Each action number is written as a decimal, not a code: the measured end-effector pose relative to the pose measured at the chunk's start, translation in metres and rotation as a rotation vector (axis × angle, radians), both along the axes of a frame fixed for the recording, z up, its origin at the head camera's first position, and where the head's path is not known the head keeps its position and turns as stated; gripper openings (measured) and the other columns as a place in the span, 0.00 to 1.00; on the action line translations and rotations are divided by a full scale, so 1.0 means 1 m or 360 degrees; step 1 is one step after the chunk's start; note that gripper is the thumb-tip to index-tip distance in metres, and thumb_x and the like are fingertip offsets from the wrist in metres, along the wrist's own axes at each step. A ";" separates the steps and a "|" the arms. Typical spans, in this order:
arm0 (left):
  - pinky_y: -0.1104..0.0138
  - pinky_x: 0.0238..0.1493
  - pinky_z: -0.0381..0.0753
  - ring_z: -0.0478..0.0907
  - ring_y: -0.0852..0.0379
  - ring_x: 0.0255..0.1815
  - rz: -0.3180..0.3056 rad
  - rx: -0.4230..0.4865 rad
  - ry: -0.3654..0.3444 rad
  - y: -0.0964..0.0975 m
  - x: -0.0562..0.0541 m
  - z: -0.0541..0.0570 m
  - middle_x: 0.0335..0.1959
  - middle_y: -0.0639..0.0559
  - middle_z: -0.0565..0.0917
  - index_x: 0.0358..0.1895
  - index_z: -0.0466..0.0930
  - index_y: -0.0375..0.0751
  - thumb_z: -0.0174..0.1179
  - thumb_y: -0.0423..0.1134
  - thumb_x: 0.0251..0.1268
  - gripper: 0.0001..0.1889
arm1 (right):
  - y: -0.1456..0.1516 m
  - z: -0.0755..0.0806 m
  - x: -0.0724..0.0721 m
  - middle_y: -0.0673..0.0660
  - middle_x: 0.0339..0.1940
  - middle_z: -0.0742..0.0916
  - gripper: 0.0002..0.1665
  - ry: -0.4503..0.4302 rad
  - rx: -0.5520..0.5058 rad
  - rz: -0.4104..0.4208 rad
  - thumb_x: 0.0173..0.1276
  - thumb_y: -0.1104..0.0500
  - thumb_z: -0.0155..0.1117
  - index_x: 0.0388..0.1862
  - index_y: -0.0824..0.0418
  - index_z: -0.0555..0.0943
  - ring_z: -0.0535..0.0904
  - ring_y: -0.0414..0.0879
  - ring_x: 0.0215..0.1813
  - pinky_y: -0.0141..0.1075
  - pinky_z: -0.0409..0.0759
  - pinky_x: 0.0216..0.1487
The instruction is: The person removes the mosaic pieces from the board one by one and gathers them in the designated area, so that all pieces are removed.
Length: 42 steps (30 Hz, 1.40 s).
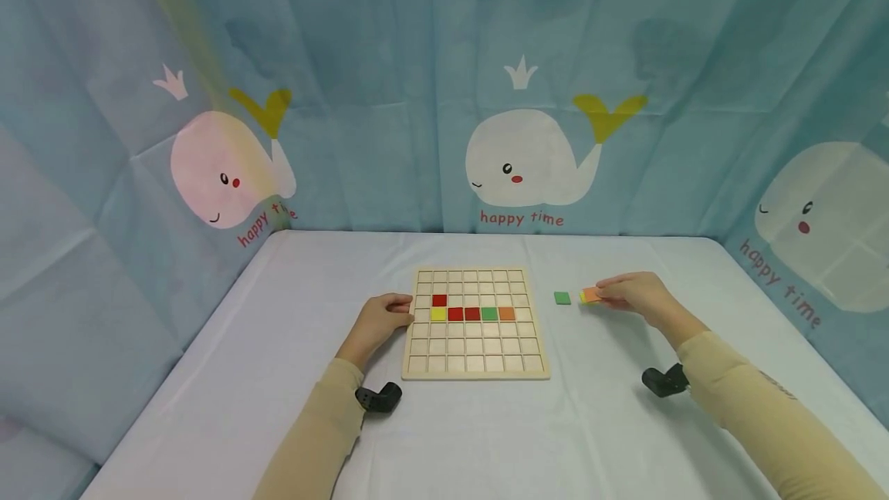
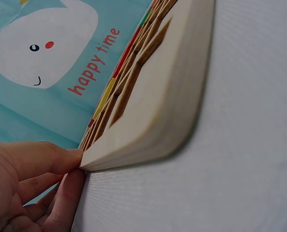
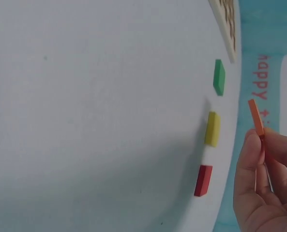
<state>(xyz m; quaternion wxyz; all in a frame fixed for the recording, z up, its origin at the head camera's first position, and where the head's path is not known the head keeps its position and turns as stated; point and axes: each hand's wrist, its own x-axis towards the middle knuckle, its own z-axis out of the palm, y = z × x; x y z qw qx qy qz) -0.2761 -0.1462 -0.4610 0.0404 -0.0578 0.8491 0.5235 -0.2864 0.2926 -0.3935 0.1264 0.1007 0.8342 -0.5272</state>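
Observation:
A wooden grid board [image 1: 474,365] lies on the table, with red, yellow, green and orange square tiles in some of its cells. My left hand [image 1: 378,322] pinches the board's left edge between thumb and fingers, as the left wrist view shows up close. To the right of the board, my right hand [image 1: 639,295] holds an orange tile [image 3: 256,117] by one end, raised off the table. Below it, a yellow tile [image 3: 212,129] lies between a green tile [image 3: 219,77] and a red tile [image 3: 203,181]. In the head view the red one is hidden.
A white cloth [image 1: 486,438] covers the table. Behind it hangs a blue curtain [image 1: 389,60] printed with whales. Black devices [image 1: 378,397] are strapped at both wrists, close above the cloth.

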 end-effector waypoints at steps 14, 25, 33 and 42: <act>0.64 0.51 0.81 0.81 0.53 0.48 -0.0008 0.0015 0.0010 0.001 0.000 0.000 0.47 0.44 0.84 0.61 0.80 0.37 0.66 0.30 0.62 0.22 | 0.025 -0.003 -0.006 0.53 0.45 0.87 0.35 -0.0078 -0.0028 -0.0184 0.69 0.59 0.66 0.70 0.74 0.69 0.83 0.32 0.34 0.31 0.85 0.46; 0.65 0.50 0.80 0.80 0.54 0.48 -0.0007 -0.0002 -0.0008 0.001 0.000 0.000 0.47 0.44 0.84 0.61 0.80 0.38 0.66 0.31 0.62 0.22 | 0.044 -0.011 -0.009 0.69 0.65 0.80 0.35 -0.0121 0.0087 -0.0330 0.71 0.56 0.65 0.71 0.71 0.69 0.84 0.34 0.32 0.29 0.84 0.44; 0.63 0.51 0.80 0.81 0.52 0.48 -0.0002 -0.0008 0.0009 0.000 0.000 0.003 0.46 0.43 0.85 0.60 0.80 0.37 0.66 0.30 0.61 0.22 | 0.060 -0.017 -0.014 0.43 0.31 0.85 0.36 -0.0129 -0.0028 -0.0387 0.69 0.61 0.65 0.72 0.73 0.66 0.82 0.31 0.29 0.28 0.84 0.41; 0.63 0.51 0.80 0.81 0.52 0.49 0.0003 -0.0011 0.0003 0.001 0.001 0.002 0.47 0.43 0.85 0.60 0.80 0.37 0.67 0.31 0.61 0.22 | 0.070 -0.021 -0.011 0.38 0.26 0.82 0.39 -0.0131 -0.0105 -0.0361 0.70 0.62 0.65 0.74 0.75 0.61 0.81 0.28 0.29 0.27 0.84 0.41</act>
